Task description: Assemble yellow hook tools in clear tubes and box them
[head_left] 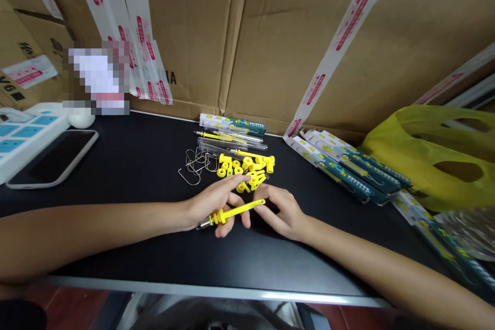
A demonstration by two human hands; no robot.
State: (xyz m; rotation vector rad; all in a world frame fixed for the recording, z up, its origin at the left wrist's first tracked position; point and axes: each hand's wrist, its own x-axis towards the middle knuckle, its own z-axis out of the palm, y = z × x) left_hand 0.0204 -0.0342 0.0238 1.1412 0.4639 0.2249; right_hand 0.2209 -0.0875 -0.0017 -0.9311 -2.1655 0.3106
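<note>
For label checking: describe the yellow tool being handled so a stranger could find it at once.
On the black table, find the heap of yellow parts, then look just in front of it. There the yellow tool lies slanted across the left hand, silver end toward that wrist, yellow end at the right hand. Unlike the yellow rods lying farther back, it is in hand.

The yellow rod (242,209), which you hold in your left hand (211,198), is slim and straight, with wider collars (219,216) near its left end and a silvery metal tip (205,223) there. It lies aslant, its right end a little farther than its left, and this end is at the thumb and fingers of your right hand (285,212). Just beyond, small yellow parts (256,167) lie in a loose heap, several of them ring-shaped.
</note>
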